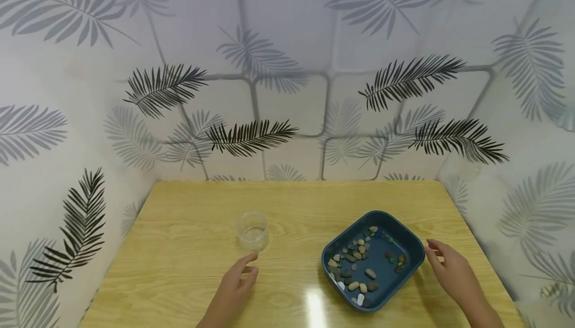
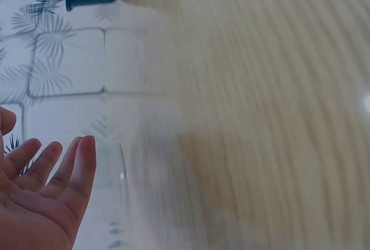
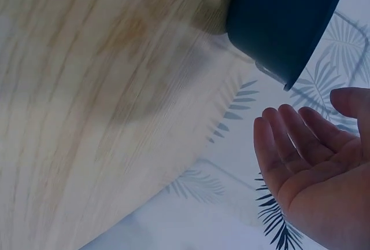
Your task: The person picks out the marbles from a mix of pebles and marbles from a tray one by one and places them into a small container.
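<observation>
A dark blue basin [image 1: 395, 285] sits on the right half of the table, with pebbles [image 1: 358, 255] and small coloured glass pieces [image 1: 401, 262] spread over its floor. My right hand [image 1: 453, 270] is at the basin's right corner, fingers relaxed and holding nothing; in the right wrist view the palm [image 3: 329, 186] shows just beside the basin wall [image 3: 283, 24]. A clear glass jar [image 1: 252, 233] stands left of centre. Close in front of it is my left hand [image 1: 233, 285], its fingers loosely bent around nothing. The left wrist view shows that empty palm [image 2: 40, 209].
The wooden table [image 1: 188, 248] carries the jar and the basin. Patterned wall covering with leaf prints [image 1: 287, 118] closes off the back and both sides. A bright light reflection lies on the table between the left hand and the basin.
</observation>
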